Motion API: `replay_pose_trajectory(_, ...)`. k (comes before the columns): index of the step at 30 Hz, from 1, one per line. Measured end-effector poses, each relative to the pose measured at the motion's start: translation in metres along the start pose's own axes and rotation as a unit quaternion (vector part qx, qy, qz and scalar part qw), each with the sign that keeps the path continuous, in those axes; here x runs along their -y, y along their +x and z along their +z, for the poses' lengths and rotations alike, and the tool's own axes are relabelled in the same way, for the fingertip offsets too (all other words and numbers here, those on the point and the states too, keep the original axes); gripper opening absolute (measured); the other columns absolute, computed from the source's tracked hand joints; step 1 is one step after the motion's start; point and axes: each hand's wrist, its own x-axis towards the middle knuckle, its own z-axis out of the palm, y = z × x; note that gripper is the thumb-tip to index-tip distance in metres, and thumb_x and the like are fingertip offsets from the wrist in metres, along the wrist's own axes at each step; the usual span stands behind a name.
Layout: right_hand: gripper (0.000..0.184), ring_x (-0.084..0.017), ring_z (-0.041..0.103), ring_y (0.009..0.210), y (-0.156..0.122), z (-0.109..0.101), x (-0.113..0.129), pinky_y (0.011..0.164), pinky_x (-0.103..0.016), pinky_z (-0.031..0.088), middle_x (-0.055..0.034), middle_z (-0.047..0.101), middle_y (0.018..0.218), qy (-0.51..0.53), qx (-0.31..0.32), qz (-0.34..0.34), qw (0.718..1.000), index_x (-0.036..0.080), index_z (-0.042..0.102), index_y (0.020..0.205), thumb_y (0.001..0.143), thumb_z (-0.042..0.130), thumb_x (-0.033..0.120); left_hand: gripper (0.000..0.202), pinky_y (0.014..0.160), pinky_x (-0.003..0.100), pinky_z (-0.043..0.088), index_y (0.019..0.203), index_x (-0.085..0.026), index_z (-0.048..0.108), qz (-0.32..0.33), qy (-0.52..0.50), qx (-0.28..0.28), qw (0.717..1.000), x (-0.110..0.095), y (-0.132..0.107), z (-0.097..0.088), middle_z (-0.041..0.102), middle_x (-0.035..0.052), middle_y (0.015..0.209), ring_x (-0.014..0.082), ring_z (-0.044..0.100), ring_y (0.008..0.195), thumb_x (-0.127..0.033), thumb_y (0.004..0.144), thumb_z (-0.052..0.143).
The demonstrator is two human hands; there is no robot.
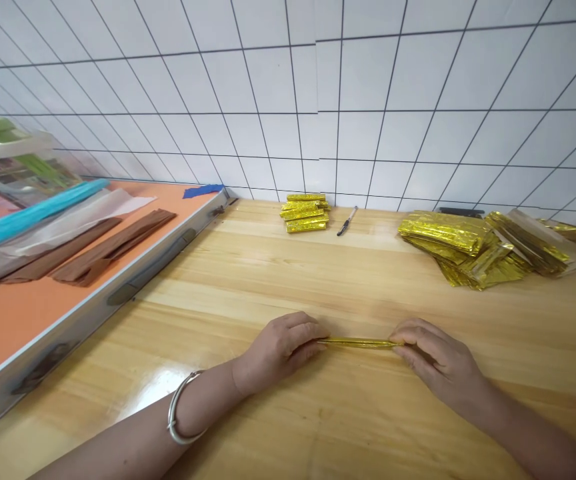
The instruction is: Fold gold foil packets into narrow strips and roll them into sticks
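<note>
A thin folded strip of gold foil (359,343) lies on the wooden table (278,280) between my two hands. My left hand (281,348) pinches its left end with the fingers closed. My right hand (435,360) grips its right end, fingers curled together. A silver bangle (178,407) sits on my left wrist. At the back of the table is a small neat stack of folded gold strips (305,213). A loose heap of gold foil sheets (473,247) lies at the back right.
A black pen (347,221) lies beside the small stack. An orange board (28,313) with a metal edge fills the left side, carrying brown paper strips (108,250), a blue roll (28,217) and clear film. A white tiled wall (368,100) stands behind.
</note>
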Motion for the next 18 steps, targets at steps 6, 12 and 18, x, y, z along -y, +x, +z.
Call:
replay_pose_trajectory(6,0.014,-0.017,0.062,0.083,-0.002,0.002,-0.003,0.071,-0.029,0.050,-0.0026,0.064,0.089,0.011,-0.001,0.021,1.000,0.026,0.057,0.097,0.088,0.049,0.019,0.015,0.069,0.024,0.049,0.100,-0.015,0.061,0.005,-0.047,-0.044,0.998,-0.006,0.003,-0.002,0.065,0.0081,0.085,0.0136,0.060,0.079,-0.020,0.089,0.052)
replay_pose_trajectory(12,0.008,-0.017,0.062,0.077,-0.004,0.005,-0.005,0.066,-0.029,0.050,-0.0022,0.064,0.085,0.015,-0.005,0.072,0.997,0.026,0.058,0.091,0.087,0.051,0.024,0.021,0.065,0.022,0.049,0.096,-0.014,0.062,-0.025,-0.081,-0.043,0.995,-0.014,0.006,-0.004,0.065,0.0083,0.080,0.0131,0.060,0.074,-0.030,0.092,0.049)
replay_pose_trajectory(18,0.008,-0.017,0.062,0.074,-0.004,0.007,-0.004,0.065,-0.029,0.050,-0.0013,0.064,0.082,0.016,-0.010,0.089,0.996,0.025,0.059,0.088,0.086,0.051,0.027,0.025,0.062,0.021,0.046,0.099,-0.013,0.061,-0.027,-0.063,-0.046,0.997,-0.016,0.005,-0.002,0.064,0.0067,0.079,0.0122,0.059,0.070,-0.034,0.092,0.049)
